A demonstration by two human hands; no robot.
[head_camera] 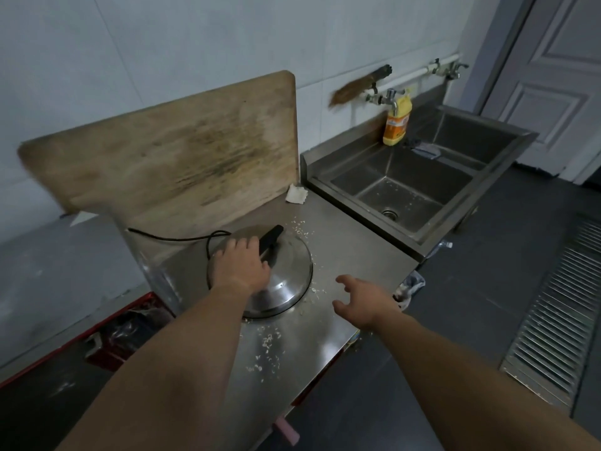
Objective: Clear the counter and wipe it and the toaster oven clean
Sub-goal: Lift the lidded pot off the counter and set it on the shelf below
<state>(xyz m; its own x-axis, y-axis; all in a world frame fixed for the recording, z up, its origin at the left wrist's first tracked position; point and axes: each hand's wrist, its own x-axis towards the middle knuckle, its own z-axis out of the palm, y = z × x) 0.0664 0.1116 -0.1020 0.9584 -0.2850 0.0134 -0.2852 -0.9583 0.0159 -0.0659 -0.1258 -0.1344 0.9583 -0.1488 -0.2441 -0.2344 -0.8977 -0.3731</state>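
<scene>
A round steel lid [286,281] with a black handle [271,237] lies on the steel counter [351,242]. My left hand [242,263] rests on the lid with its fingers at the near end of the handle. Right of the lid, my right hand [364,301] hovers over the counter's front edge, fingers spread, holding nothing. Pale crumbs [268,348] are scattered over the counter around the lid. A crumpled white cloth or paper [296,194] sits at the back by the sink. No toaster oven is in view.
A large worn wooden cutting board [182,157] leans against the wall behind the lid. A black cord [182,237] runs behind the lid. The double steel sink [413,187] stands to the right, with a yellow detergent bottle [397,122], taps and a brush. A floor grate [559,314] is far right.
</scene>
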